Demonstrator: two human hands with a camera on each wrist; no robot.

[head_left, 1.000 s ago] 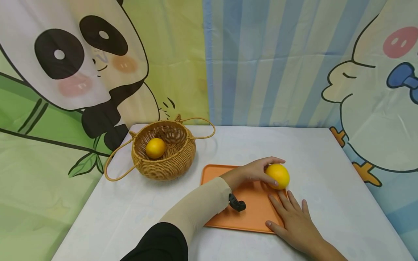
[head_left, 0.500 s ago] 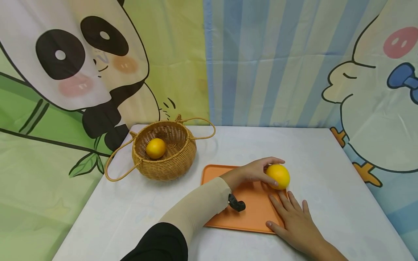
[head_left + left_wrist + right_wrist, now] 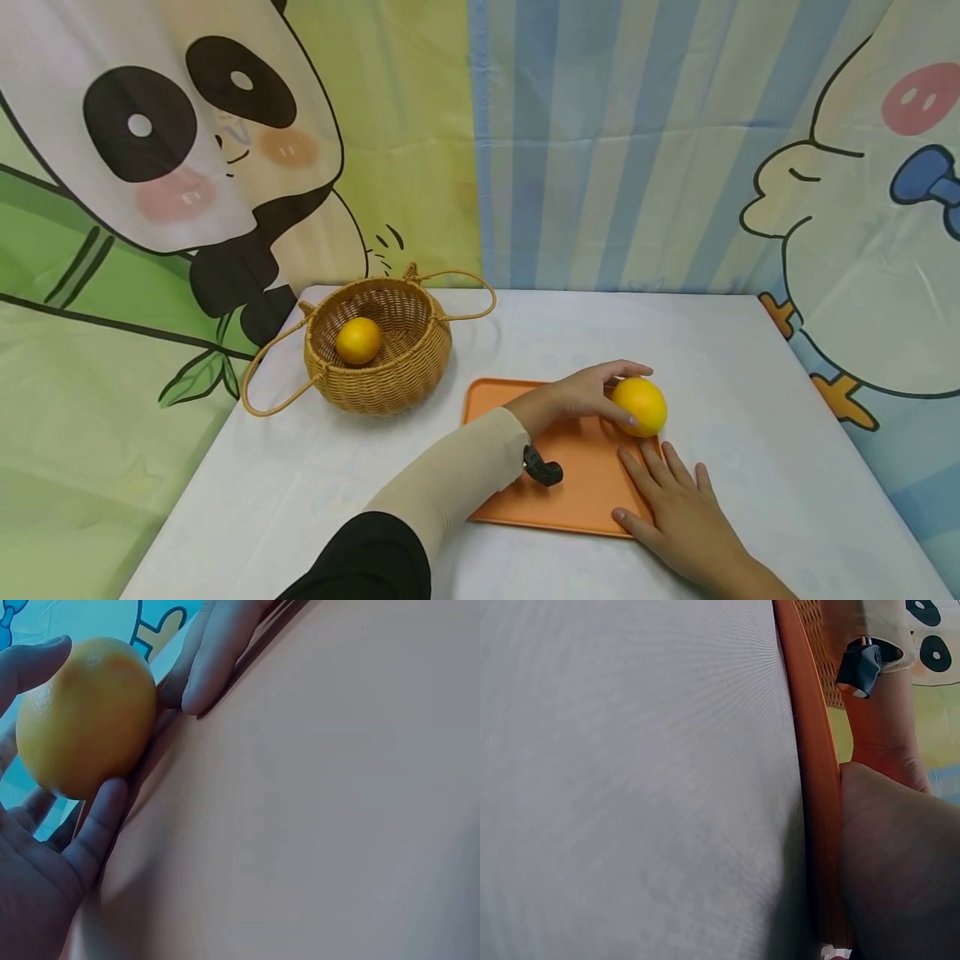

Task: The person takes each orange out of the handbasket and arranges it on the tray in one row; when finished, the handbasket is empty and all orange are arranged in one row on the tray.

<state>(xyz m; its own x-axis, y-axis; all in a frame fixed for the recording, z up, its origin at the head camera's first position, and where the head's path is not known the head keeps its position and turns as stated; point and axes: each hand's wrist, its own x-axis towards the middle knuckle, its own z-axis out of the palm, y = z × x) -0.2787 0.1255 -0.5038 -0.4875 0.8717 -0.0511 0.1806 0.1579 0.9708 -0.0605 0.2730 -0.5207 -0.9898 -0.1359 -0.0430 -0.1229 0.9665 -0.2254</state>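
Over the far right corner of the coral-orange tray (image 3: 585, 483), my left hand (image 3: 581, 393) holds an orange (image 3: 642, 408) between its thumb and fingers. In the left wrist view the fingers curve round the orange (image 3: 90, 720) from the side. My right hand (image 3: 686, 517) lies with spread, straight fingers on the tray's right edge, just below the fruit. The right wrist view shows a close, blurred part of the right hand (image 3: 900, 862) against the tray's rim (image 3: 821, 772).
A wicker basket (image 3: 390, 387) with two looped handles stands at the back left, and a second orange (image 3: 357, 341) lies inside it. A white cloth covers the table (image 3: 720, 358). Printed cartoon curtains (image 3: 615, 150) hang behind and at both sides.
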